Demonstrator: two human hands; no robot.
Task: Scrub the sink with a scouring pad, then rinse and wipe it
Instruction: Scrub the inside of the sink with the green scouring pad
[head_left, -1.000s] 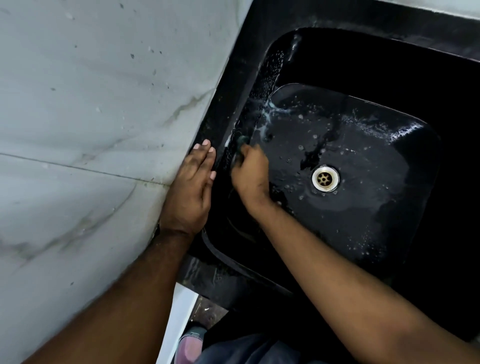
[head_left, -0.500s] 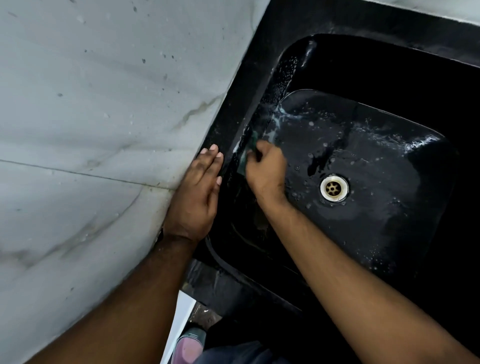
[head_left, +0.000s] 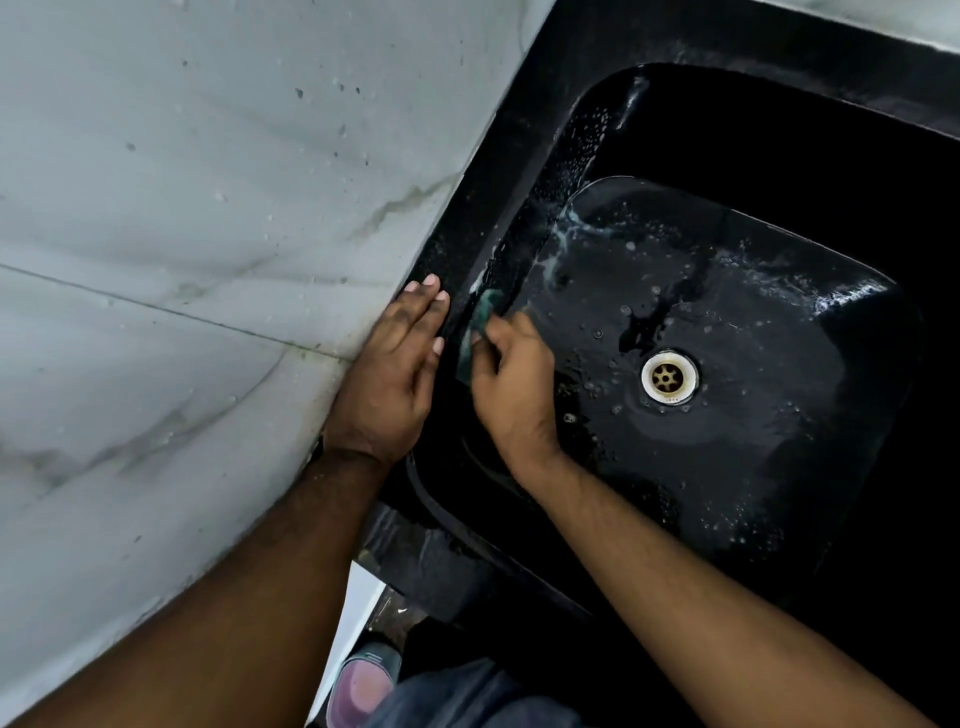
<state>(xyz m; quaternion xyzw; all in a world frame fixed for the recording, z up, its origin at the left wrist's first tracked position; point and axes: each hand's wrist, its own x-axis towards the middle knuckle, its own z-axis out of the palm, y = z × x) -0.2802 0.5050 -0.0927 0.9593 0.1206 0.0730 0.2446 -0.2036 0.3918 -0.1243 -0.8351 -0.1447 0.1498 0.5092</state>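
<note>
While the right hand (head_left: 511, 387) curls its fingers (head_left: 485, 358) around the scouring pad (head_left: 480, 325), it presses the pad against the inside wall of the sink (head_left: 779, 519). The pad is green and thin. It looks wet, and part of it bends up past the fingertips. Only its top and left edge show; the rest is hidden under the hand. Just left of those fingers, the left hand (head_left: 389, 384) lies flat on the sink's black rim, with its fingers straight and close together. They hold nothing. The two hands are near each other but do not touch.

Right of the pad fingers, the sink floor is black, shiny and wet, with little bubbles and a pale streak of foam. Farther right sits the round metal drain (head_left: 669, 376). Left of the flat hand is a grey marble wall (head_left: 182, 260) with dark veins and small specks. Below the hands, a pink shoe (head_left: 361, 686) shows on the floor.
</note>
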